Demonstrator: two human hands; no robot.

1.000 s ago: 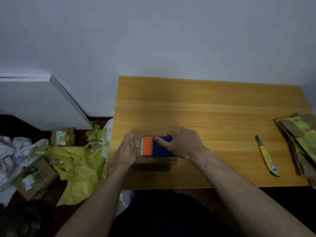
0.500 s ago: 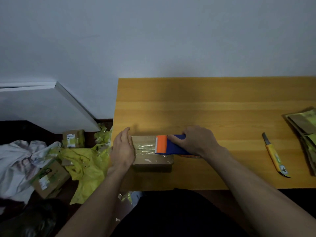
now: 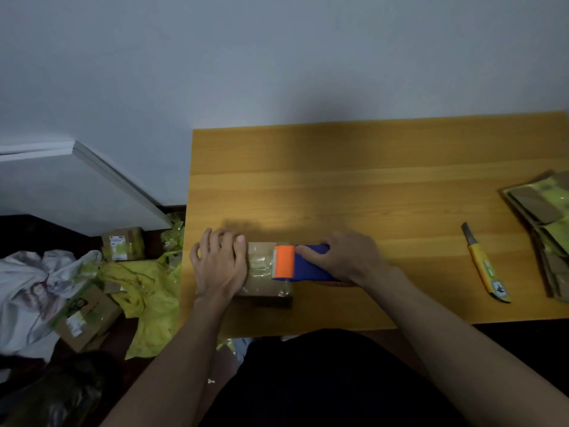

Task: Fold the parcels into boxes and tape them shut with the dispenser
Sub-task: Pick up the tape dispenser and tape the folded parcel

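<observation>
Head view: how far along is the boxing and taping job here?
Done: taped boxes lie on the floor. In hand: left hand steadies a box; right hand holds the dispenser on its tape. Left: flat parcels stacked at the right.

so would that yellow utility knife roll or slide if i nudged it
The yellow utility knife probably slides rather than rolls: its body looks flat and lies flush on the smooth wooden table. It likely feels light and stiff.

One head-worn view looks forward and down, close over the worktop. The wall fills 12 o'clock; floor at 9.
</observation>
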